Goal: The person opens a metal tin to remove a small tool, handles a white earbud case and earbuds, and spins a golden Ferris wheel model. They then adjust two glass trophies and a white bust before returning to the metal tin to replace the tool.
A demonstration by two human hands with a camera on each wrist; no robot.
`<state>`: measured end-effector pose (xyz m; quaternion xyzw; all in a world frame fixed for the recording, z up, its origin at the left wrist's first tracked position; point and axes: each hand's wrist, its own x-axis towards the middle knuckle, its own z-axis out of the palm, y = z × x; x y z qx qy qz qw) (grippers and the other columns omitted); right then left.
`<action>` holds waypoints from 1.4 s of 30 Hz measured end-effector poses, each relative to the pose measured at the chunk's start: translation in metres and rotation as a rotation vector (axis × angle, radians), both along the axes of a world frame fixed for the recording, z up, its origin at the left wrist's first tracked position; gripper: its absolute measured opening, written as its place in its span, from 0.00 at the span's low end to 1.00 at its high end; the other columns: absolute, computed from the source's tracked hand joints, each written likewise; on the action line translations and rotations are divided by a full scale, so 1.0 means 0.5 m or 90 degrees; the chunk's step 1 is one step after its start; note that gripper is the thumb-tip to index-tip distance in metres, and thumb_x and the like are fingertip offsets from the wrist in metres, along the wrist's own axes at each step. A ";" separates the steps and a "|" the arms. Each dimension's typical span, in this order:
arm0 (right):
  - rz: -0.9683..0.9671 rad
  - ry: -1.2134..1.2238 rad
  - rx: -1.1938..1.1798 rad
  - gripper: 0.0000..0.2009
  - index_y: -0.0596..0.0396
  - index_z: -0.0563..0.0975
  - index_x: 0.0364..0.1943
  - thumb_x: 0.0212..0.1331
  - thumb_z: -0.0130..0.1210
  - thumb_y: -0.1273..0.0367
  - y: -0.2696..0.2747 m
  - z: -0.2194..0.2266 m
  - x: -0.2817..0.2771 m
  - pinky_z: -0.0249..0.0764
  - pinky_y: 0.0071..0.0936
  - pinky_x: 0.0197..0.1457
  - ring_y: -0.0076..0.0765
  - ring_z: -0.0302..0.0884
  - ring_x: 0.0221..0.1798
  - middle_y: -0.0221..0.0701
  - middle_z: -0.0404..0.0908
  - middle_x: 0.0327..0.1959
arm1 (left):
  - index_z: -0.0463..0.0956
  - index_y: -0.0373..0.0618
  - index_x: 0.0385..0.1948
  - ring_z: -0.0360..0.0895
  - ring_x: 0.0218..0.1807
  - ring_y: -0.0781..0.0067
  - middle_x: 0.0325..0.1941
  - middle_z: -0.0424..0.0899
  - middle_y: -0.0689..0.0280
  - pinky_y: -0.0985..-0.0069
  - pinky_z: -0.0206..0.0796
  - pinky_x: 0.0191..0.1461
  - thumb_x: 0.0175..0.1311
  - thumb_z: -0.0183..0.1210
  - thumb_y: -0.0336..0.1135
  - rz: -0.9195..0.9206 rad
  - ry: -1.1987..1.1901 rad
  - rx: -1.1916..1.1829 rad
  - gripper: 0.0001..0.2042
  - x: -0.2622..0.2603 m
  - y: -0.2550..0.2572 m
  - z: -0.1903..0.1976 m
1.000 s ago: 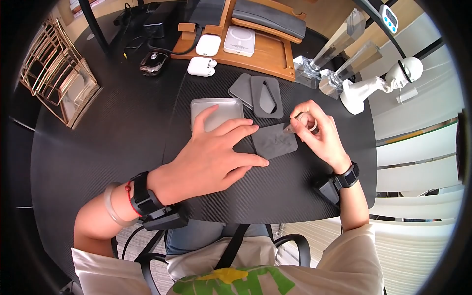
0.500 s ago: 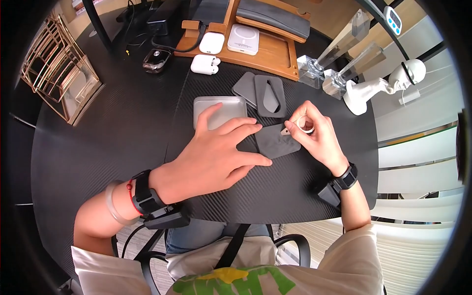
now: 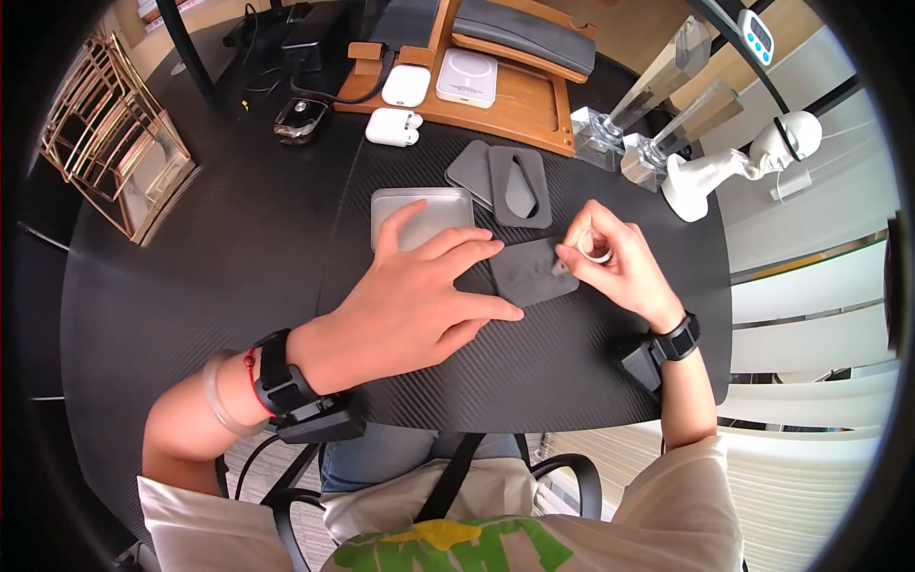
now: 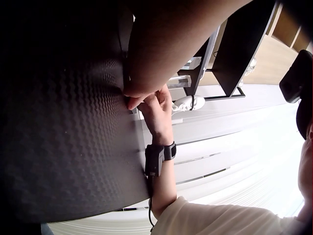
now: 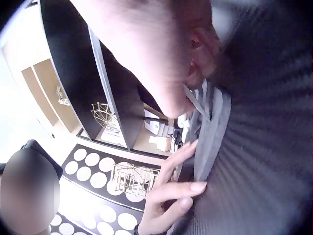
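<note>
Grey pad [image 3: 527, 278], centre frame: your left hand [image 3: 381, 310], fingers spread, touches its edge. Right of centre, your right hand [image 3: 621, 265] pinches a small tool [image 3: 559, 269] over it.

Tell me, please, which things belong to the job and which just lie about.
Job in hand:
dark grey rectangular sheet, touched by the left hand's fingers
slim greyish metallic-looking tool, pinched in the right hand
perhaps the grey rounded pad with a teardrop cutout
perhaps the silver rectangular tray

Apparently just lying about:
white rounded cases
brown wooden-looking stand
white sculpted figure
</note>
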<state>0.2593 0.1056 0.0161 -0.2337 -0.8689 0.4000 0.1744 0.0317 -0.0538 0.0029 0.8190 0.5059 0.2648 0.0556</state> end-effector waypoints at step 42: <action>-0.048 -0.014 0.056 0.08 0.56 0.71 0.29 0.54 0.61 0.77 -0.016 0.021 -0.006 0.57 0.19 0.24 0.17 0.54 0.20 0.22 0.57 0.16 | 0.85 0.75 0.43 0.68 0.66 0.67 0.60 0.76 0.67 0.44 0.40 0.72 0.57 0.63 0.36 0.004 -0.002 -0.005 0.14 0.003 0.001 0.001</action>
